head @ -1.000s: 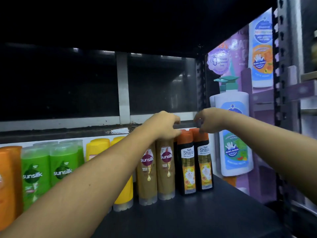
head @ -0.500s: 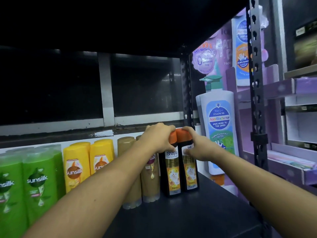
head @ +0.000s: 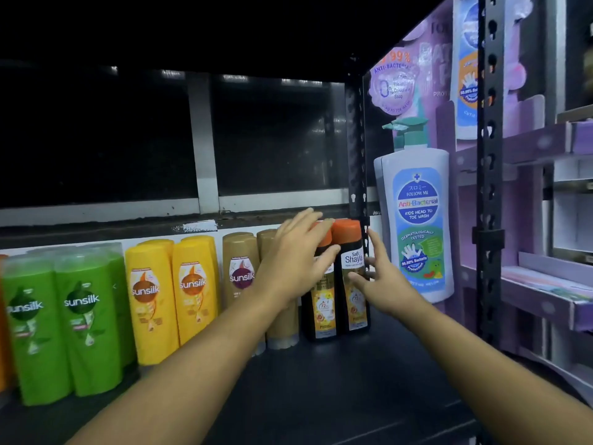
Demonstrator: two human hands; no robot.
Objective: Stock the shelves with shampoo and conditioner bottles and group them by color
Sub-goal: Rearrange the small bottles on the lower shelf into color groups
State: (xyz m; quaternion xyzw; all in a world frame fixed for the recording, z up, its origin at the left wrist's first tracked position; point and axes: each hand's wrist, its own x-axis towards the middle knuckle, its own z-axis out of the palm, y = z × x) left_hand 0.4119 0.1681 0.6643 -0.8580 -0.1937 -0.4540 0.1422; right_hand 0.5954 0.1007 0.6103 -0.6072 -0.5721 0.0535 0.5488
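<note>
Shayla pair (head: 353,268): two black bottles with orange caps, upright, side by side on the dark shelf (head: 321,387). Left hand (head: 298,261) covers the pair's left cap, fingers straight and spread, thumb across the neck. Blurred, so can't confirm contact. Right hand (head: 383,277) is at the pair's right side, fingers splayed, gripping nothing. Left of the pair, in order: brown bottles (head: 240,271), yellow bottles (head: 192,284), green bottles (head: 80,316). White pump bottle (head: 417,220) stands right of the pair.

The left hand (head: 298,261) hides the upper label of one black bottle (head: 322,316). The left edge crops an orange bottle (head: 2,332).
</note>
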